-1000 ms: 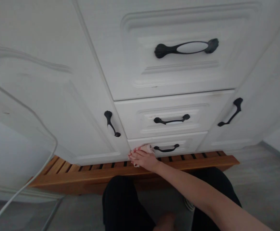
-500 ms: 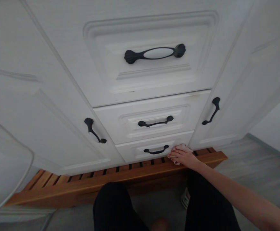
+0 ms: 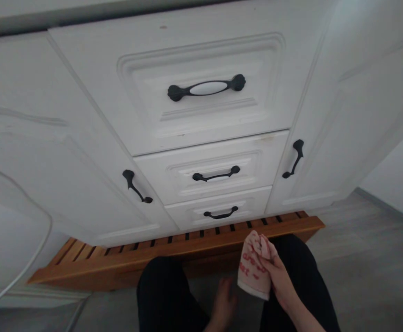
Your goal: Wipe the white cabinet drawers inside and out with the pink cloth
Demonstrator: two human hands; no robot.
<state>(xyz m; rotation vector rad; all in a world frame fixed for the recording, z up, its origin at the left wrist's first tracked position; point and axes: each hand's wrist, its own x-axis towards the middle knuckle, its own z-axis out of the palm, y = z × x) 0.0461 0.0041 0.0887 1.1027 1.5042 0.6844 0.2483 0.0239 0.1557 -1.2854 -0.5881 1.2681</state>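
Note:
My right hand [image 3: 279,276] grips a pale pink cloth [image 3: 253,267] with red lettering, which hangs down over my right knee's inner side. My left hand [image 3: 225,299] is low between my knees, a little left of the cloth and apart from it; its fingers are blurred. In front stands a white cabinet with a large top drawer [image 3: 146,124], a middle drawer [image 3: 159,177] and a low bottom drawer [image 3: 183,216], all closed, each with a dark handle.
A slatted wooden bench [image 3: 125,267] runs under the cabinet front. Cabinet doors with dark handles [image 3: 136,186] flank the drawers. A white cable [image 3: 47,240] hangs at the left. Grey floor [image 3: 360,258] shows at the right, beside a white wall.
My right hand has drawn the cloth back from the bottom drawer's right end towards my knees. My left hand has come up into view. The camera view has shifted slightly.

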